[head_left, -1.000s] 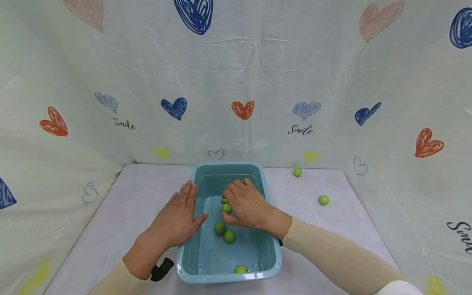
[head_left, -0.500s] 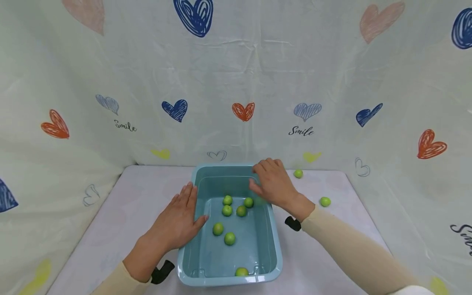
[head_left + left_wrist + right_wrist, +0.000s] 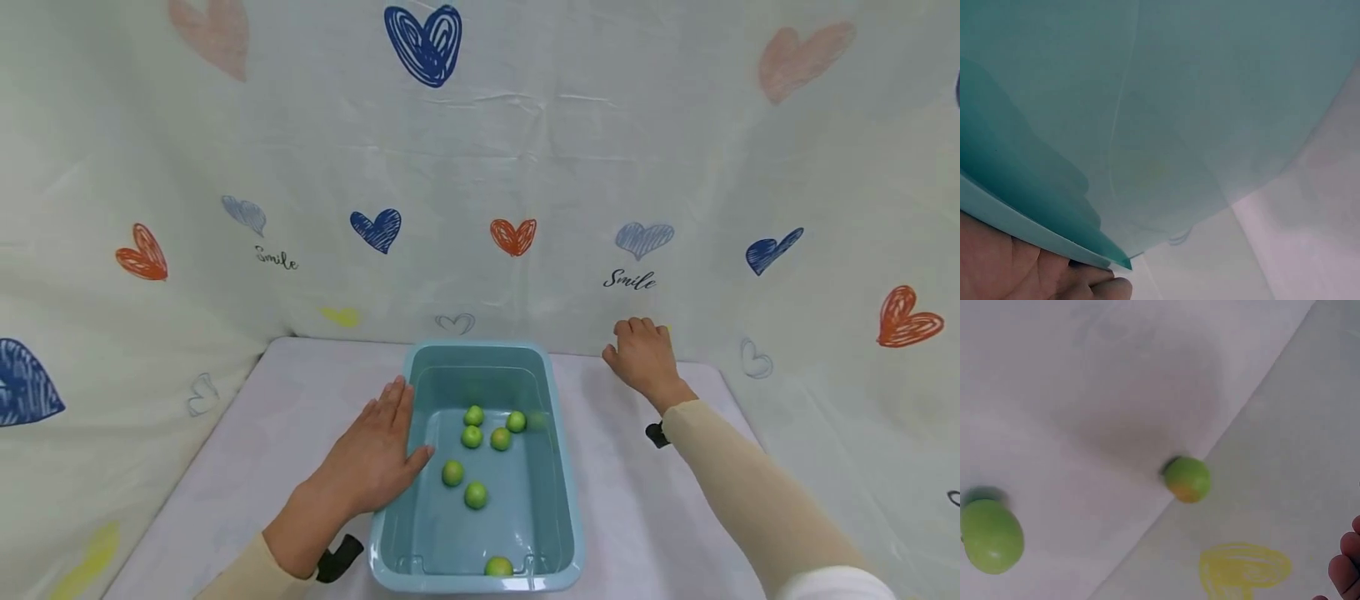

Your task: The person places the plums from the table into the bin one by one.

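Note:
A blue plastic basin (image 3: 480,537) stands on the table, with several small round green fruits (image 3: 476,495) lying loose on its floor. My left hand (image 3: 367,458) rests along its left rim, fingers straight and thumb over the edge. In the left wrist view, the fingers (image 3: 1029,269) lie against the outside of the basin wall (image 3: 1166,112). Out past the basin, my right hand (image 3: 642,358) hovers over the table's back right part, holding nothing. The right wrist view shows one green fruit with an orange patch (image 3: 1188,480) and a larger-looking green fruit (image 3: 992,537), both apart from the fingers (image 3: 1344,572).
A white sheet printed with hearts (image 3: 513,237) hangs close behind the table (image 3: 300,408) and along its sides. The table's back edge runs just behind the basin. Black straps sit at both wrists.
My right hand has left the basin, where it was among the fruits, and moved right over the table. Left hand and basin stay together. The head view has shifted slightly.

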### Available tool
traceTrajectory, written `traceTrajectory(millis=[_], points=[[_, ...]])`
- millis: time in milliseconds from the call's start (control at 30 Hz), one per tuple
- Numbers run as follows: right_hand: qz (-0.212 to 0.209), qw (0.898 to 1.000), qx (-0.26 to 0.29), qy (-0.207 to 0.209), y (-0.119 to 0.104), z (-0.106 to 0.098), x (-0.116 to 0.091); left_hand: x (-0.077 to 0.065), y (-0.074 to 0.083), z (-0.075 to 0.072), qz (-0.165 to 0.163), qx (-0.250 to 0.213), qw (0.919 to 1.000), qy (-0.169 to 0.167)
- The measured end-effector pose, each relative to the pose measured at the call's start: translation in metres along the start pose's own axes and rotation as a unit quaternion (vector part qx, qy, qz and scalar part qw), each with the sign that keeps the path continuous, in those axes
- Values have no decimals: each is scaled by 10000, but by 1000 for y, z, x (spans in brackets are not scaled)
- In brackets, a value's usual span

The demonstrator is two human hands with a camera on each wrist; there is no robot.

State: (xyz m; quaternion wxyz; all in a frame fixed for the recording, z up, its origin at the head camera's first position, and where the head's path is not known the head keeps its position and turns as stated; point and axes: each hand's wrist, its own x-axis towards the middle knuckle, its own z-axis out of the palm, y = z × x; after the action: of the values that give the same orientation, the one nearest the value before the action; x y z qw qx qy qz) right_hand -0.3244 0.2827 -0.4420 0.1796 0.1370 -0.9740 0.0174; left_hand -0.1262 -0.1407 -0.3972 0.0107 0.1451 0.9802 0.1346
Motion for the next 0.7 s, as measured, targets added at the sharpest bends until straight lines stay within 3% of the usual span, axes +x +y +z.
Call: traceTrajectory(millis=[167, 467, 700], points=[[311, 9982, -25, -504, 15, 20, -4, -1, -2, 1, 26, 55, 10000, -26], [-111, 9977, -351, -572, 24, 50, -13, -2, -1, 2, -70, 73, 9999, -87], [139, 9935, -291, -1093, 26, 60, -16, -2, -1, 2, -140, 81, 9998, -110]])
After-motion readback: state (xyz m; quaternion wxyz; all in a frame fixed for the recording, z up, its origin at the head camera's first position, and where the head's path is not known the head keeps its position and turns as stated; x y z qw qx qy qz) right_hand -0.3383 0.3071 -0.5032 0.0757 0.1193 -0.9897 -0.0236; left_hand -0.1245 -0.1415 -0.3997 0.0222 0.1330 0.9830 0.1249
